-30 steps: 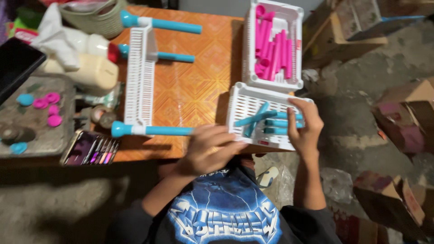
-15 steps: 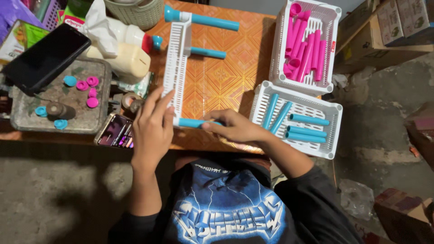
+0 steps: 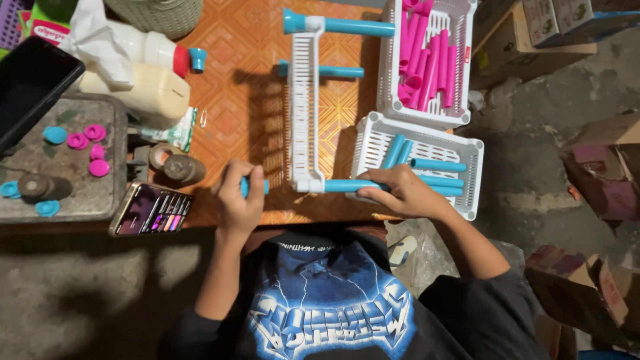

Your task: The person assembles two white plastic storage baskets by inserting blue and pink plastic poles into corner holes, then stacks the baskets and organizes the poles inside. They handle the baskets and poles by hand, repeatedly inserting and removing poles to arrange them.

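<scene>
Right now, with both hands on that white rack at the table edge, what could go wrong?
1. The white slatted rack stands on edge, held only at its near end by the left hand and right hand; it could tip sideways.
2. The phone overhangs the table's front edge near the left wrist and might get knocked off.
3. The basket of blue tubes sits at the table corner; the right forearm could shove it off.

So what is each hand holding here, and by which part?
Left hand grips a small blue cap around its body; right hand holds a blue tube near its middle.
</scene>
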